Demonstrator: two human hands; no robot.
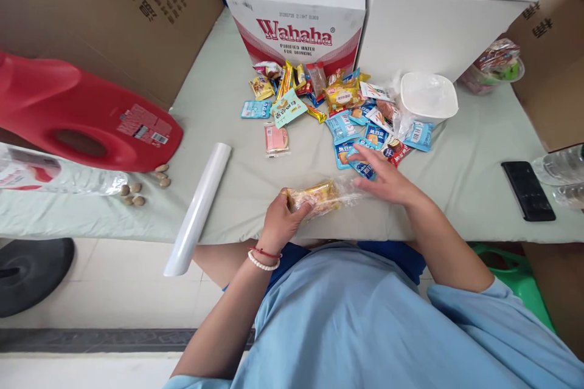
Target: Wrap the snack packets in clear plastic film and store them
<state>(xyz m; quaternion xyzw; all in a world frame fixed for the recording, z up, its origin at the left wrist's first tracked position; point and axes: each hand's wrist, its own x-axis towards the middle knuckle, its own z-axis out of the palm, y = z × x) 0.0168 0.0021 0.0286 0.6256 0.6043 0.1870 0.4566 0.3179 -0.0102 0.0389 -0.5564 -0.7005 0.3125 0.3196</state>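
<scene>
Near the table's front edge, my left hand (285, 219) is closed around a yellow snack packet in clear plastic (322, 196), thumb lying across the top. A loose, crinkled end of the plastic stretches to the right. My right hand (387, 177) is at that loose end with its fingers spread; whether the thumb touches the plastic is hard to make out. Just beyond the right fingers lie blue snack packets (343, 127), and behind them a yellow snack bag (342, 96). A pink packet (276, 138) lies apart, beyond my left hand.
A white roll (198, 209) overhangs the front edge at left. Farther left are a red jug (86, 112), a plastic bottle (91, 176) and several nuts (137, 188). A white bowl (449, 109), a black phone (528, 190) and bottles (561, 165) are at right. Boxes (296, 27) line the back.
</scene>
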